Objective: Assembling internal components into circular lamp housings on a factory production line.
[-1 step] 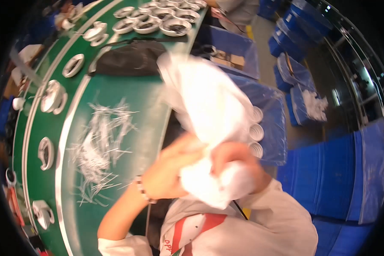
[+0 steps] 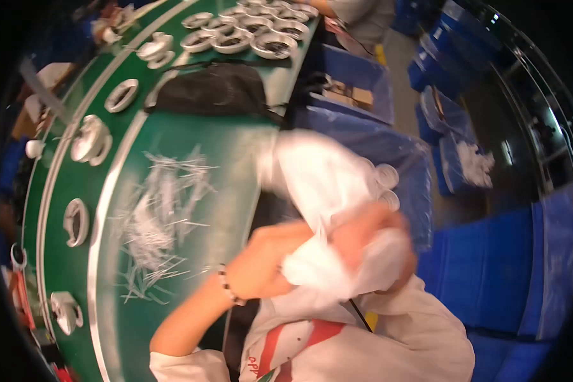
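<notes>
A soft white sheet-like piece, cloth or a thin bag, is bunched between my hands and flares out ahead of them. My left hand, with a beaded bracelet at its wrist, closes on the near left side of it. My right hand is curled round its gathered part, smeared by motion. Whether anything is inside the white piece cannot be seen. Both hands are above the right edge of the green work surface.
Thin white strips lie piled on the green surface. Beyond them rests a black cloth-like item. White ring-shaped parts stand in rows farther off. A lined blue bin holds white round pieces. A person works at the far end.
The white piece's far end has come lower and nearer, and it spreads less. My hands have shifted slightly right in the picture, still on it.
</notes>
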### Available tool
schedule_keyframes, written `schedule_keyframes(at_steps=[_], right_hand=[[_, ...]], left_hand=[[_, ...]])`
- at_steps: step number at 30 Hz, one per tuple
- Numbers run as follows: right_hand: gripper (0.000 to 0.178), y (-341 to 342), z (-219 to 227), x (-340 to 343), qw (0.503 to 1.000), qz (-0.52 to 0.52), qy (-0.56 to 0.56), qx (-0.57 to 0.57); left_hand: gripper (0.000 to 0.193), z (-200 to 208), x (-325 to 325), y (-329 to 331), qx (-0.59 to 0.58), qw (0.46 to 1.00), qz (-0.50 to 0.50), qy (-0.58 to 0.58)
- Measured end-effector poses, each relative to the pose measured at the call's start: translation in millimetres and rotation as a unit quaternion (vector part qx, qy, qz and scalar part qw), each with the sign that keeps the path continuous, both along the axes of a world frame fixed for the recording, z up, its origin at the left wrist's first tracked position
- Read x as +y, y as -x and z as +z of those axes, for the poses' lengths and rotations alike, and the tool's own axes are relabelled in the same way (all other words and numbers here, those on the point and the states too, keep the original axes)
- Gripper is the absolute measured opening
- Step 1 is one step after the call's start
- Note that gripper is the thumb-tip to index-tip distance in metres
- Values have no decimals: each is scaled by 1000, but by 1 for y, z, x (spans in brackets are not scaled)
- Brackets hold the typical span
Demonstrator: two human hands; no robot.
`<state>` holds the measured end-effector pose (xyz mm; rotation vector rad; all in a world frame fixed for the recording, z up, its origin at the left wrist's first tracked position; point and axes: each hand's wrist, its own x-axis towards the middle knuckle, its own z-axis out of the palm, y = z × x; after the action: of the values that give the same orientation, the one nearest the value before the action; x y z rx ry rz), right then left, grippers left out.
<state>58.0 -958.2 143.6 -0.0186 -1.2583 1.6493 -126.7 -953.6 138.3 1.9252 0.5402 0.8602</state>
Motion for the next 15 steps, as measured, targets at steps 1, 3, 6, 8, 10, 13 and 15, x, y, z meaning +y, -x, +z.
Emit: schedule_keyframes(at_steps=[1,3,6,8,10,13,15], right_hand=[[32,6,-1,-17,975,-221,-18,26],[34,11,5,-17,901,-416,-126,1],[31,95,-20,-44,917,-361,-170,5],[29,111,-5,-14,919,-331,-214,8],[27,96,-19,-35,918,-310,-250,-5],[25,93,-25,-28,921,-262,-287,-10],[23,79,-21,-29,913,-260,-312,-38]], left_hand=[[26,-1,-11,5,24,999,-12,19],[28,5,-27,12,20,998,-64,23],[36,32,-42,23,-39,990,-46,-130],[31,44,-40,27,-40,971,8,-234],[22,30,-24,31,92,931,59,-348],[23,9,-14,34,129,904,48,-405],[25,7,-17,29,216,921,-27,-322]])
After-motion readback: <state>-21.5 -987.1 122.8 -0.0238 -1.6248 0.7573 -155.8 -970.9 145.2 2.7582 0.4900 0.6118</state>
